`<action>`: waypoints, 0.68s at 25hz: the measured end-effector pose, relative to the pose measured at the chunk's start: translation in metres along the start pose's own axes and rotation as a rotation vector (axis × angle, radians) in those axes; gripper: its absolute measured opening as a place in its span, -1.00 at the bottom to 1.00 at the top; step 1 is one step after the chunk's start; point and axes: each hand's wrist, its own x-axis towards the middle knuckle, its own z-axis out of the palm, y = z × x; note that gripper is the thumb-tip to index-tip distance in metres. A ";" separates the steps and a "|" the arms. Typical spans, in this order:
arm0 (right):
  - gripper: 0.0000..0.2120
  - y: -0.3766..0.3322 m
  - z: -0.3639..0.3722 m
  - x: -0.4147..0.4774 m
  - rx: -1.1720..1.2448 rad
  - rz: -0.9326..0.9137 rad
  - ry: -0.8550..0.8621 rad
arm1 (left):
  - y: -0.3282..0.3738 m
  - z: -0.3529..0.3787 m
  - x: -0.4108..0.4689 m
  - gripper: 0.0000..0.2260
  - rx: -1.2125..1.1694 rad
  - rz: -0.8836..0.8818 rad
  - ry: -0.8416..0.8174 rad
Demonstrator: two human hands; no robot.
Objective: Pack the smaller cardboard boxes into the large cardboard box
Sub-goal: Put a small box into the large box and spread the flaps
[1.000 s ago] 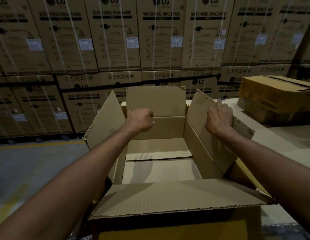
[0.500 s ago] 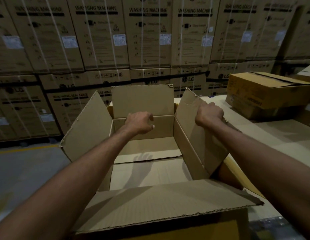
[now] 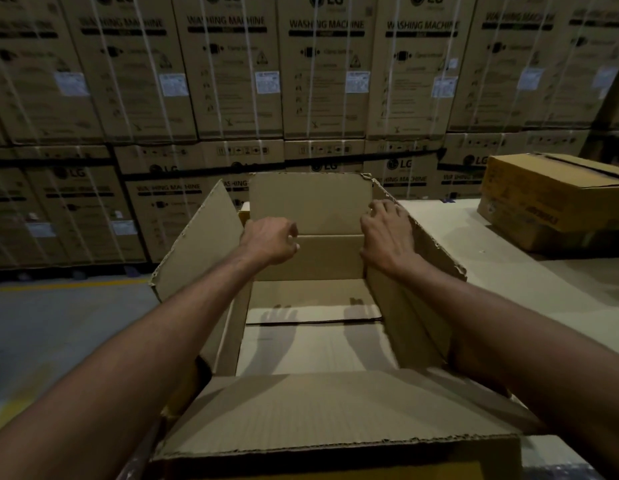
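Note:
The large cardboard box (image 3: 311, 344) stands open right in front of me, all flaps up, nothing inside. My left hand (image 3: 270, 244) hovers over its far left part with loosely curled fingers and holds nothing. My right hand (image 3: 387, 237) lies against the inner face of the right flap (image 3: 422, 292), fingers reaching to the flap's upper edge. A smaller yellow-brown cardboard box (image 3: 557, 192) sits closed on the table at the far right, stacked on another box (image 3: 540, 237).
The table (image 3: 481, 244) is covered in cardboard sheet and stretches right of the big box. Stacked washing machine cartons (image 3: 321, 81) form a wall behind. Grey floor with a yellow line (image 3: 65, 285) lies to the left.
My right hand went from curling over the right flap's top edge to lying flatter against the flap, which now leans further outward. My left hand has hardly moved.

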 end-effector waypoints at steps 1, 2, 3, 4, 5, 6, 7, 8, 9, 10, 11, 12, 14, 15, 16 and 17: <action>-0.67 -0.005 -0.002 0.001 0.022 -0.013 -0.003 | -0.005 -0.002 -0.002 -0.69 0.011 -0.014 0.017; -0.67 -0.010 -0.004 0.002 0.044 -0.023 -0.006 | -0.010 -0.004 -0.004 -0.70 0.024 -0.028 0.030; -0.67 -0.015 -0.006 0.003 0.066 -0.025 -0.011 | -0.015 -0.006 -0.006 -0.72 0.045 -0.042 0.042; -0.68 -0.020 -0.007 0.003 0.088 -0.018 -0.028 | -0.020 -0.007 -0.008 -0.75 0.082 -0.057 0.064; -0.69 -0.025 -0.007 0.004 0.093 -0.006 -0.057 | -0.026 -0.007 -0.010 -0.77 0.146 -0.074 0.094; -0.69 -0.027 -0.007 0.004 0.067 0.009 -0.093 | -0.032 -0.009 -0.013 -0.80 0.228 -0.099 0.127; -0.70 -0.027 -0.004 0.004 0.011 0.029 -0.124 | -0.038 -0.011 -0.016 -0.81 0.315 -0.134 0.142; -0.71 -0.024 0.000 0.003 -0.056 0.062 -0.137 | -0.045 -0.014 -0.019 -0.81 0.383 -0.179 0.134; -0.72 -0.018 0.004 0.002 -0.118 0.109 -0.137 | -0.053 -0.016 -0.022 -0.77 0.426 -0.228 0.116; -0.71 -0.011 0.008 0.001 -0.170 0.163 -0.123 | -0.060 -0.018 -0.025 -0.71 0.446 -0.277 0.090; -0.69 -0.003 0.011 0.000 -0.212 0.218 -0.104 | -0.067 -0.019 -0.028 -0.68 0.439 -0.321 0.067; -0.66 0.005 0.014 0.000 -0.240 0.268 -0.102 | -0.072 -0.020 -0.030 -0.66 0.420 -0.355 0.044; -0.63 0.019 0.014 0.001 -0.267 0.333 -0.140 | -0.077 -0.022 -0.033 -0.67 0.401 -0.385 0.014; -0.64 0.024 0.014 0.003 -0.274 0.354 -0.154 | -0.078 -0.023 -0.033 -0.69 0.399 -0.391 0.017; -0.64 0.028 0.013 0.005 -0.267 0.380 -0.153 | -0.078 -0.024 -0.032 -0.72 0.391 -0.399 0.033; -0.63 0.033 0.013 0.007 -0.253 0.410 -0.142 | -0.078 -0.026 -0.030 -0.75 0.384 -0.406 0.049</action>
